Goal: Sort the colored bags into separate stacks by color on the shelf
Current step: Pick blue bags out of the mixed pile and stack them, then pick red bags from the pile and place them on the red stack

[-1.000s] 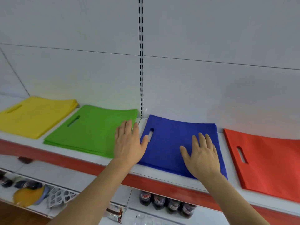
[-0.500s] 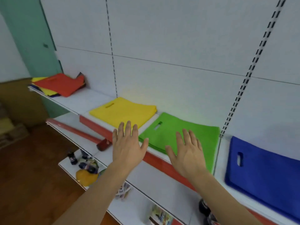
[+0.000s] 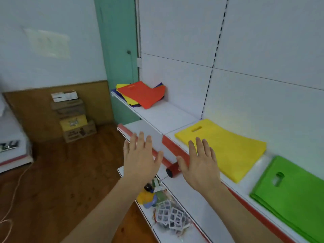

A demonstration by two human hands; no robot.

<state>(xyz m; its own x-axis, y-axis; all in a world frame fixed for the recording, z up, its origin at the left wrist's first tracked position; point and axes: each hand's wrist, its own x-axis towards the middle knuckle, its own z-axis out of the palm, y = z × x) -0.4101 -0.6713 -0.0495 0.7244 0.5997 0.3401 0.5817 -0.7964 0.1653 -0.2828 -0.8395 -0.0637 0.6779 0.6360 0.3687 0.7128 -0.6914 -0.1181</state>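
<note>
A mixed pile of bags point(image 3: 142, 94), red on top with yellow and dark blue edges showing beneath, lies at the far left end of the white shelf point(image 3: 163, 116). Nearer me lies a yellow stack point(image 3: 226, 146), and a green stack point(image 3: 294, 193) sits at the right edge. My left hand point(image 3: 140, 158) and my right hand point(image 3: 199, 163) hover palm-down in front of the shelf edge, fingers spread, holding nothing. The right hand is just left of the yellow stack, not touching it.
A red roll point(image 3: 168, 165) lies on the lower shelf under my hands. Lower shelves hold small toys and a white mesh item point(image 3: 171, 216). Cardboard boxes point(image 3: 73, 118) are stacked by the wall on the wooden floor. A green door frame point(image 3: 117, 50) stands behind the shelf's end.
The view has swung left along the shelf: blue and red stacks left the frame, the mixed pile came closer. Both hands lifted off the blue stack and moved left, staying open.
</note>
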